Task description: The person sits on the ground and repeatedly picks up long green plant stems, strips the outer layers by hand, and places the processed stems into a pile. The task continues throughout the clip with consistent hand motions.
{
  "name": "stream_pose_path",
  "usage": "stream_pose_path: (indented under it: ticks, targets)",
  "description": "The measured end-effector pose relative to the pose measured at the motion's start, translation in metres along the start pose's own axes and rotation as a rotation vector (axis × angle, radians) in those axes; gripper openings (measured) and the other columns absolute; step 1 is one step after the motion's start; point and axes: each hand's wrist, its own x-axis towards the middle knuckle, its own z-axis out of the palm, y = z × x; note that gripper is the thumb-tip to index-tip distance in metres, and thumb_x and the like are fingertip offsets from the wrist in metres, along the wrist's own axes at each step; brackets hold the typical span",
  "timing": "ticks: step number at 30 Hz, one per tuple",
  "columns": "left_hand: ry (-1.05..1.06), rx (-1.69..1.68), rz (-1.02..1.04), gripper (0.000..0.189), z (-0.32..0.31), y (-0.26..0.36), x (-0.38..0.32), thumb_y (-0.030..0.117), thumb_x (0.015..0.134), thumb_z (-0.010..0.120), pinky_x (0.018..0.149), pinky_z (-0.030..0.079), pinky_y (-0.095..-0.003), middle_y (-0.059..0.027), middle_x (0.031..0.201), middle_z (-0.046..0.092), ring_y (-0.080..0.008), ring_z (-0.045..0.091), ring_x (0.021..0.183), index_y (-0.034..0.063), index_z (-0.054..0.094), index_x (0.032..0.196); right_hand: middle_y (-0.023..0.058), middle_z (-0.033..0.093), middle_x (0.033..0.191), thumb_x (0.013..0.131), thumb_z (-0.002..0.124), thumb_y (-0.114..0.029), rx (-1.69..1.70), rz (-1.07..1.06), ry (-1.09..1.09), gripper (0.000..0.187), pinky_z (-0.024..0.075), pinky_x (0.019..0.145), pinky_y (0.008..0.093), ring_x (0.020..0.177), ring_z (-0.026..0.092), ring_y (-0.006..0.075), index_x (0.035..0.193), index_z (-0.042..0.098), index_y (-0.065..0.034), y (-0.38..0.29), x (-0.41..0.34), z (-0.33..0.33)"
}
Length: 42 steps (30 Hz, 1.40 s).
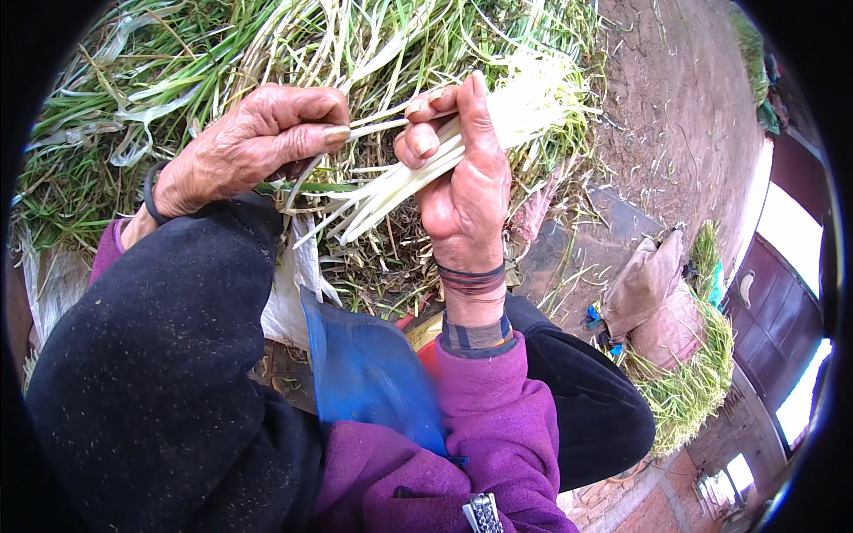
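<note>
My left hand (266, 136), with a dark band at its wrist, reaches in from the left and pinches slender pale stalks (380, 125) between thumb and bent forefinger. Palm up, my right hand (463, 160) holds a bunch of white plant stalks (400, 190), its fingers curled over them and the thumb raised. The stalks slant from lower left to upper right, where their overexposed end (533, 100) fans out into fine pale strands. Behind both hands spreads a large heap of long green leafy stalks (220, 60), some yellowed or dry.
A blue plastic sheet (373, 373) lies between my knees, beside a white woven sack (290, 306). To the right are a brownish cloth bundle (660, 313) and more cut greens (693, 393) on the floor. A dark red door (776, 313) stands beyond.
</note>
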Motion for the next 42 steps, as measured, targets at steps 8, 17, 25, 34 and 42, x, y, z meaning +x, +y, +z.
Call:
stream_pose_path:
  ticks: [8,17,25,34,42]
  targets:
    - [0.084,0.231,0.033,0.017,-0.007,-0.008,-0.011,0.012,0.091,0.054,0.047,0.031,-0.0246,0.0004,0.058,0.040,-0.0078,0.039,0.050,0.0003,0.053,0.079,0.0114,0.063,0.076,0.094,0.056,-0.032,0.087,-0.091,-0.050,0.029,0.0501,0.049,0.0236,0.057,0.060,0.0126,0.081,0.062,-0.0065,-0.032,0.005,-0.012]
    - [0.533,1.172,-0.234,0.009,-0.045,-0.044,-0.043,0.014,0.092,0.053,0.060,0.047,-0.0410,-0.0156,0.075,0.060,-0.0319,0.061,0.068,0.0070,0.055,0.097,0.0167,0.064,0.095,0.094,0.056,-0.035,0.102,-0.051,-0.167,0.032,0.0447,0.050,0.0243,0.056,0.054,0.0110,0.090,0.064,-0.0048,-0.086,-0.004,-0.034]
    - [0.246,0.979,0.364,0.024,-0.025,-0.030,0.004,0.005,0.079,0.063,0.080,0.049,-0.0378,-0.0119,0.107,0.057,-0.0302,0.058,0.095,0.0048,0.060,0.103,0.0203,0.058,0.115,0.091,0.059,-0.036,-0.420,-0.145,0.033,0.039,0.0465,0.060,0.0251,0.068,0.054,0.0130,0.096,0.064,0.0023,-0.095,-0.009,-0.044]
    - [-0.039,1.215,0.413,0.018,-0.008,-0.037,0.034,0.017,0.074,0.069,0.079,0.042,-0.0386,-0.0092,0.099,0.051,-0.0266,0.049,0.094,0.0054,0.062,0.085,0.0213,0.058,0.115,0.091,0.060,-0.030,-0.335,-0.211,0.019,0.031,0.0560,0.073,0.0352,0.085,0.064,0.0218,0.086,0.063,0.0002,-0.096,-0.013,-0.046]
    - [0.365,0.606,0.333,0.007,-0.015,-0.030,0.005,0.003,0.079,0.066,0.077,0.046,-0.0288,-0.0053,0.098,0.057,-0.0168,0.056,0.088,0.0023,0.062,0.084,0.0165,0.064,0.093,0.097,0.051,-0.024,-0.092,-0.238,-0.126,0.027,0.0397,0.047,0.0205,0.049,0.046,0.0056,0.098,0.059,0.0020,-0.103,-0.014,-0.054]
